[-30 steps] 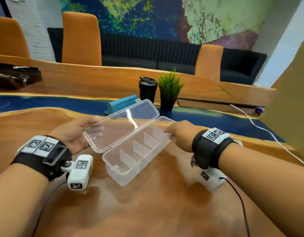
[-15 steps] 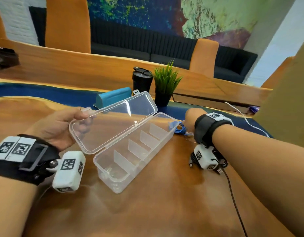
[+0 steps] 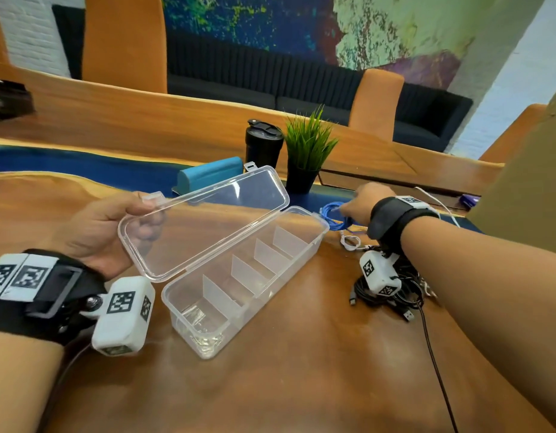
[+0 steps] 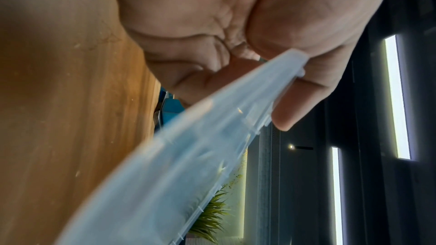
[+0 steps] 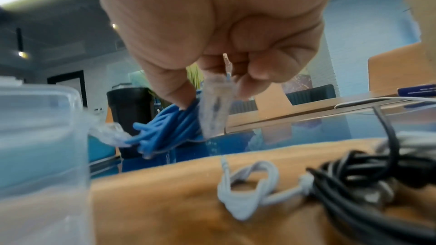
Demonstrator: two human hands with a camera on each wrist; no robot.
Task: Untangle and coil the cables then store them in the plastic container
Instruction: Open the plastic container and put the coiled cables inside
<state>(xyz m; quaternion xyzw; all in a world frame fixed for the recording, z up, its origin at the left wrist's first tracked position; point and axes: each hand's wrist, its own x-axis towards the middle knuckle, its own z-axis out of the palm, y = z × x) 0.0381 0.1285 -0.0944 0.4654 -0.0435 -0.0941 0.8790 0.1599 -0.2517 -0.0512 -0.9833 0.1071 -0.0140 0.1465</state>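
Note:
A clear plastic container [image 3: 245, 295] with several dividers stands open on the wooden table. My left hand [image 3: 114, 232] holds its hinged lid [image 3: 204, 220] up by the front edge, thumb on top, fingers beneath [image 4: 290, 100]. To the right of the container lies a coiled blue cable [image 3: 334, 215]. My right hand [image 3: 364, 203] pinches that blue cable [image 5: 169, 124] near its clear plug [image 5: 214, 107]. A small white cable [image 3: 350, 242] lies just behind my right wrist [image 5: 247, 185]. A tangle of black cables [image 3: 392, 295] sits under my right forearm.
A black tumbler [image 3: 263, 146], a potted green plant [image 3: 306, 151] and a teal case [image 3: 209, 175] stand behind the container. A long white cord [image 3: 439, 206] runs off to the far right. Orange chairs line the far side.
My right hand left the container's far end and reached right to the blue cable, which it now pinches. The left hand keeps holding the lid up.

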